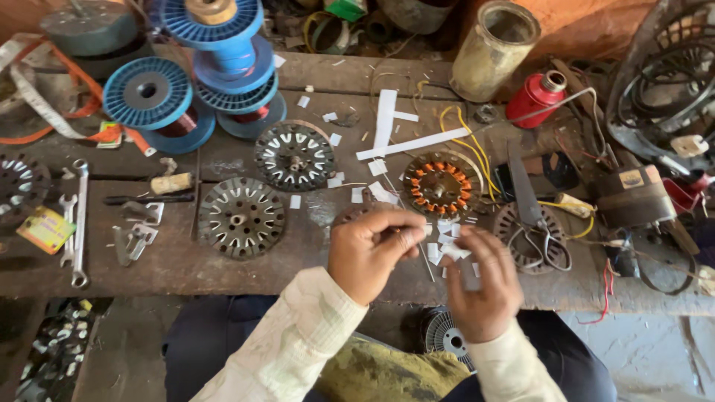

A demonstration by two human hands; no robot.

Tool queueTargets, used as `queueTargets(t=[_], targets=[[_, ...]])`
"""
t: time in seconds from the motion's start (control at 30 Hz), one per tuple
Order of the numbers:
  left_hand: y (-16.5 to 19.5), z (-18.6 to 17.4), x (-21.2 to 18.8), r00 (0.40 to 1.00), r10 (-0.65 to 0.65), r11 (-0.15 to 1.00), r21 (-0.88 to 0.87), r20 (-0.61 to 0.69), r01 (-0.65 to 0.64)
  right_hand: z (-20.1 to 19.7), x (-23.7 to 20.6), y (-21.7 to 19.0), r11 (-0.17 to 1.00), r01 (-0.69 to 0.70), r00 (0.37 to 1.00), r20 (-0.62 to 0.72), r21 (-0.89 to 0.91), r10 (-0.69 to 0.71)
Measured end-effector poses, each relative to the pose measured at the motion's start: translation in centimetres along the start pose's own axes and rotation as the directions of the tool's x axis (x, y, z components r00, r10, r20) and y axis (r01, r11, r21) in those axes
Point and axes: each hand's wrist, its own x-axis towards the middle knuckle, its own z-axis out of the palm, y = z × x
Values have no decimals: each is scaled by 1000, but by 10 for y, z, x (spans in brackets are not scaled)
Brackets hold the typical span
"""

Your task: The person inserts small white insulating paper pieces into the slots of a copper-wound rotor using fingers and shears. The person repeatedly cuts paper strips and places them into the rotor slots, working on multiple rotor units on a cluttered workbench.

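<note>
Head view: I am working both hands over small white paper slips at the workbench's near edge.

I am pinching one white slip [408,237] between thumb and curled fingers of my left hand [370,253], while my right hand [484,286] is hovering half open, fingertips touching the loose pile of slips [445,240]. The orange-wound stator [442,184] is lying just beyond the pile, scissors [535,216] to its right, bare stator discs [240,217] and blue wire spools [153,97] to the left.
</note>
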Motion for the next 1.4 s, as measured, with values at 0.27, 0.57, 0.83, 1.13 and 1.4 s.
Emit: queueTargets(t=[0.27, 0.57, 0.83, 1.13, 1.4], targets=[[14, 5, -7, 986, 112, 892, 424, 122, -153, 3, -9, -4, 912, -207, 975, 149, 355, 163], [-34, -14, -7, 995, -67, 827, 563, 78, 11, 18, -17, 7, 495, -500, 863, 356, 711, 360], [-151, -78, -19, 969, -227, 931, 315, 95, 187, 11, -12, 4, 841, -69, 991, 137, 537, -6], [-186, -118, -7, 932, -359, 904, 231, -49, 361, 21, -5, -6, 792, -157, 979, 199, 590, 45], [-182, -127, 4, 947, -321, 925, 210, -15, 317, 36, -5, -13, 650, -344, 933, 325, 678, 155]])
